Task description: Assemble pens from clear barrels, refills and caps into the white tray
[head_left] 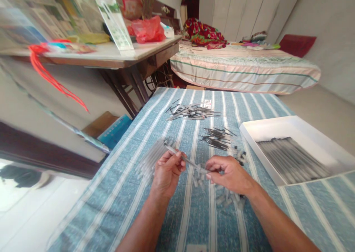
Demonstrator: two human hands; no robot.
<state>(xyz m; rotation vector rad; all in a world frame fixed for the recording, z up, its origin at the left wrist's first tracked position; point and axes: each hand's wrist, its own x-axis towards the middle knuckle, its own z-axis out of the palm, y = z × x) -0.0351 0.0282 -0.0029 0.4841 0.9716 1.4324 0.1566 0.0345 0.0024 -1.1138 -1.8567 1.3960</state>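
Observation:
A slim, translucent pen (190,161) slants between my two hands above the table. My left hand (168,170) pinches it near its dark-tipped far end. My right hand (229,173) closes thumb and fingers on its other end; whether a separate cap sits there I cannot tell. Under and beside my left hand lies a row of clear pen barrels (151,157). Small clear caps (198,181) lie scattered below the pen, with more clear pieces (229,198) under my right wrist. Dark thin refills (217,138) are heaped just beyond my right hand.
A white box (267,170) at the right holds a layer of pens (291,159). Another pile of refills and pens (192,111) lies farther back on the striped tablecloth (122,181). Small black-ended parts (240,155) lie near the box. A desk (111,61) and a bed (244,67) stand beyond.

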